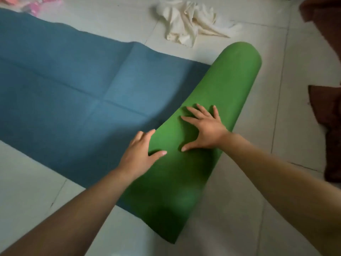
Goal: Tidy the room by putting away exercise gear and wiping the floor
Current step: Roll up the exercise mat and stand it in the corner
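Mat: lay blue side up on the floor, near end rolled green.
Left hand: open, at the roll's edge.
Right hand: spread flat on the roll.
Cloth: crumpled beyond the roll.

Partly rolled mat, green outside, blue inside, flat on tiled floor.

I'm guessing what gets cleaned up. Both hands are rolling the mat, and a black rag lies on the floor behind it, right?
Almost. The head view shows the rag is white, not black. Both hands, left and right, do press on the rolled green part of the mat.
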Tool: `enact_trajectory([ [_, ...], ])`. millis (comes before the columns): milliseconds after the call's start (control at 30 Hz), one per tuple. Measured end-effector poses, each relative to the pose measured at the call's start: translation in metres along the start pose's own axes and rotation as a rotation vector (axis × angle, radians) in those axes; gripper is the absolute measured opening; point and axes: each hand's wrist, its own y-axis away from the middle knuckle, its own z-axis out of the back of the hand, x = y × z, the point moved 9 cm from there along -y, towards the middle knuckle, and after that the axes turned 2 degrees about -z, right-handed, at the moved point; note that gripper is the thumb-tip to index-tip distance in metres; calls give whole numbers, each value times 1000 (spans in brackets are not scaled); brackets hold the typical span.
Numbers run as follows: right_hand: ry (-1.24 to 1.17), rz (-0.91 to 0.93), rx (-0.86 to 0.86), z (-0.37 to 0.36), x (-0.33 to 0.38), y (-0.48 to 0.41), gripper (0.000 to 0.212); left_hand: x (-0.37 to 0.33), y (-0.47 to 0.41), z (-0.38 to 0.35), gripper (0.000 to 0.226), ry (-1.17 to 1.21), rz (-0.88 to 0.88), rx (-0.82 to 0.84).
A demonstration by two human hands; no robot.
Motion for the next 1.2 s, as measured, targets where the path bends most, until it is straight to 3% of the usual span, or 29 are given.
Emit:
enact_trajectory([
  [233, 165, 32, 203, 19, 22, 34, 107, 1, 39, -22, 81, 42, -38, 106],
  [433, 428, 169, 409, 14, -10, 71, 131, -45, 34, -38, 78, -50, -180, 199],
  [633, 382, 311, 339, -5, -3, 61, 121, -34, 27, -56, 67, -66, -141, 192],
  [800, 380, 455, 332, -1, 35, 28, 110, -14, 40, -34, 63, -102, 25, 90],
  [967, 338, 507, 419, -4, 47, 16, 103, -19, 46, -45, 81, -75, 86, 177],
  [1200, 227, 509, 365, 1, 38, 20, 96, -47, 59, -75, 104, 164, 249, 93],
])
